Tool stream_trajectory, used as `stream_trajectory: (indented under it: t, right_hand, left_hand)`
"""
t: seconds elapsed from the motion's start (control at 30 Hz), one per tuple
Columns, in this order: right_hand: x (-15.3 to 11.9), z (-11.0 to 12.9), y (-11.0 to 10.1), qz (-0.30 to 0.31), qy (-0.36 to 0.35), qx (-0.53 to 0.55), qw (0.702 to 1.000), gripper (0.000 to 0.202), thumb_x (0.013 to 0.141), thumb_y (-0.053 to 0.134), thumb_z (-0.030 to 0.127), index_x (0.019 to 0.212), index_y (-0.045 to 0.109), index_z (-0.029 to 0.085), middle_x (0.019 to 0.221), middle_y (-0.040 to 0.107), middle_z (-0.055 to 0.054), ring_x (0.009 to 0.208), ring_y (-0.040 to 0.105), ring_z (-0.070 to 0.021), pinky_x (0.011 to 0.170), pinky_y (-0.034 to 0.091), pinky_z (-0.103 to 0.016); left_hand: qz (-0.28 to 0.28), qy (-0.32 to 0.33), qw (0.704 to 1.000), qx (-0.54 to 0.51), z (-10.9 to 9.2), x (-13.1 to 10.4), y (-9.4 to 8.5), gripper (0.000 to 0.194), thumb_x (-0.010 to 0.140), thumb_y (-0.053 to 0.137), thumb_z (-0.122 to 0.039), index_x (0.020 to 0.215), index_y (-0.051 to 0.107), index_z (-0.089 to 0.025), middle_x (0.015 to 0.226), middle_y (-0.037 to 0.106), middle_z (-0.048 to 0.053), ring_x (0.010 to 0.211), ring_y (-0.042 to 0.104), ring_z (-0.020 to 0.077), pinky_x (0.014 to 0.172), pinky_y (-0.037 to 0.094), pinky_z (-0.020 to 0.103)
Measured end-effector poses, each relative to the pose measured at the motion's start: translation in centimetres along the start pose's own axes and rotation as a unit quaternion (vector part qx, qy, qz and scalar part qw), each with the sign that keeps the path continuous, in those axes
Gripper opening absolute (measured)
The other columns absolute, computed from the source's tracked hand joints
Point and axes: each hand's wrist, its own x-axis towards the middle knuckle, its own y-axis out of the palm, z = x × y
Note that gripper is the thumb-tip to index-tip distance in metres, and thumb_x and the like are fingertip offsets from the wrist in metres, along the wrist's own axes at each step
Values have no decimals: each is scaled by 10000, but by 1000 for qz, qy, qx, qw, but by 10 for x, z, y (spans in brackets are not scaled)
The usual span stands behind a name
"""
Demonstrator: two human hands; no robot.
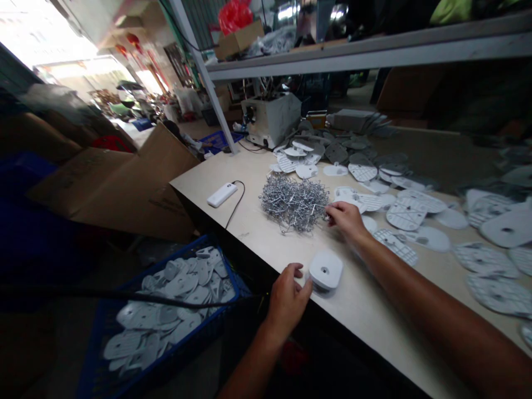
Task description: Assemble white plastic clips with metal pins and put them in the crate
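A pile of thin metal pins [294,202] lies on the pale table. My right hand [343,217] is at the pile's right edge with its fingers pinched; what they hold, if anything, is too small to make out. Close to the table's front edge sits a white rounded plastic piece [326,270] with a small central hole, apparently stacked on another. My left hand [290,293] is beside its left side, fingers curved and apart, with the thumb at the piece's edge.
Many flat white plastic plates [406,213] spread across the table's right and back. A white power bank [221,195] with a cable lies left. Below stands a blue crate [230,277] of plastic parts. A metal post [214,94] holds up a shelf [357,54].
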Motion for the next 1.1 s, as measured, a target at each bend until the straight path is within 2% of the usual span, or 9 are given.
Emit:
stream_trajectory:
  t: [0.1, 0.2, 0.33, 0.43, 0.6, 0.73, 0.9, 1.0, 1.1]
  right_hand:
    - [2, 11, 0, 5, 58, 43, 997, 180, 744, 794, 266, 723, 643, 169, 621, 625, -9, 490, 534, -127, 436, 471, -237]
    - [5, 22, -1, -19, 117, 101, 988, 142, 802, 744, 178, 738, 617, 174, 632, 629, -4, 482, 517, -102, 450, 500, -213]
    - [6, 36, -5, -8, 197, 173, 965, 185, 813, 714, 73, 722, 592, 178, 585, 607, -3, 444, 494, -101, 431, 514, -211]
    - [-6, 46, -9, -1, 216, 234, 948, 191, 855, 653, 40, 737, 598, 179, 607, 616, 7, 470, 522, -86, 506, 559, -183]
    - [-64, 55, -5, 64, 263, 292, 917, 142, 919, 616, 69, 834, 698, 148, 767, 699, -41, 616, 629, -106, 682, 651, -227]
    - [-128, 57, 1, 140, 290, 317, 892, 43, 870, 745, 150, 910, 761, 146, 897, 738, -59, 731, 675, -135, 739, 664, -242]
    - [-187, 50, 6, 153, 230, 257, 926, 215, 821, 886, 335, 908, 765, 180, 876, 713, -31, 716, 643, -127, 619, 606, -201]
    - [-209, 36, 13, 148, 198, 213, 945, 265, 829, 890, 398, 906, 750, 187, 809, 670, -11, 657, 601, -121, 538, 550, -204]
    - [-225, 22, 22, 167, 183, 198, 948, 292, 862, 856, 450, 914, 737, 189, 800, 645, -1, 633, 576, -123, 510, 527, -229]
  left_hand:
    - [19, 0, 1000, 10, 0, -2, 2, 389, 899, 699, -370, 1257, 653, -226, 1067, 694, 43, 679, 615, 134, 690, 494, 306]
    - [25, -19, 999, -8, 1, -9, 0, 448, 896, 696, -357, 1313, 611, -217, 1066, 674, 36, 678, 604, 126, 697, 495, 303]
    - [31, -45, 998, -29, 3, -24, -9, 454, 898, 691, -369, 1313, 613, -200, 1066, 666, 38, 688, 589, 118, 686, 491, 289]
    - [18, -62, 996, -63, 1, -34, -19, 454, 913, 686, -410, 1307, 624, -190, 1051, 663, 40, 695, 577, 115, 636, 465, 263]
    - [38, -46, 990, -129, -23, -44, -30, 375, 941, 693, -459, 1201, 723, -191, 988, 695, 39, 731, 604, 122, 626, 455, 240]
    - [79, -11, 977, -200, -43, -47, -29, 399, 951, 714, -474, 1254, 742, -214, 981, 722, 38, 770, 645, 132, 670, 495, 240]
    - [16, 4, 962, -272, -41, -53, -20, 402, 930, 759, -448, 1226, 746, -177, 1041, 763, 67, 772, 672, 132, 707, 555, 243]
    - [5, -13, 957, -290, -32, -60, -16, 357, 920, 777, -413, 1172, 769, -160, 1014, 780, 73, 769, 698, 138, 708, 576, 243]
    - [-13, -24, 951, -309, -26, -67, -15, 270, 917, 781, -365, 1083, 795, -153, 927, 778, 52, 730, 700, 123, 684, 573, 227]
